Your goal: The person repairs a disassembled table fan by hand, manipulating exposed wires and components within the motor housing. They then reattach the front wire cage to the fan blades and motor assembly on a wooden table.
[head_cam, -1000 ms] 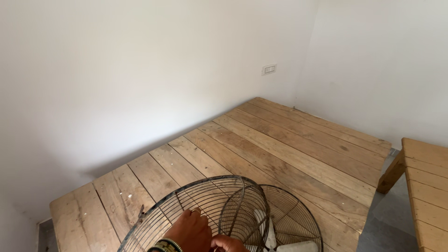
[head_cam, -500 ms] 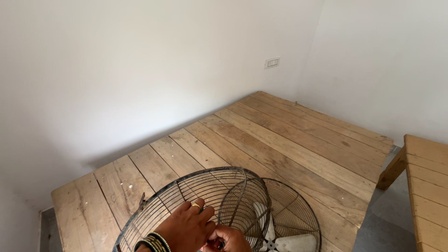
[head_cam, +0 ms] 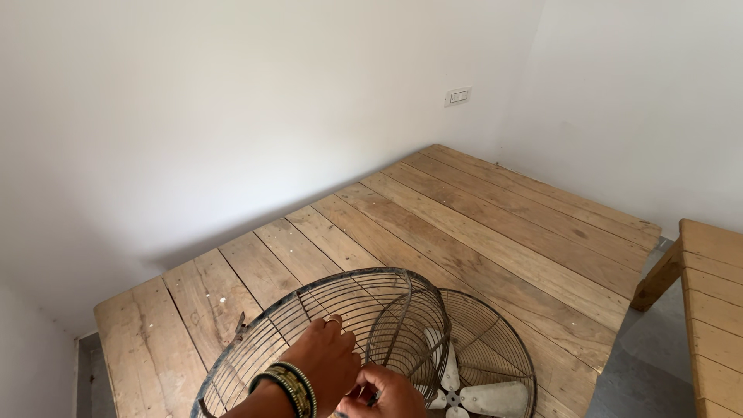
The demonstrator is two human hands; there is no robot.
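Two plain white walls [head_cam: 232, 116] are seen meeting in a corner at the upper right. A small white switch plate [head_cam: 457, 96] is mounted on the left wall near that corner. A wide platform of worn wooden planks [head_cam: 480, 224] is set against both walls. A grey floor [head_cam: 658, 348] is visible beside it, and a second wooden bench [head_cam: 716, 294] is cut off at the right edge. Soft, even daylight is cast throughout.

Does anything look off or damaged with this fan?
The front grille is off the fan and tilted up from the rear guard, leaving the blades exposed. Its wires look rusty. Both hands, left and right, are at it.
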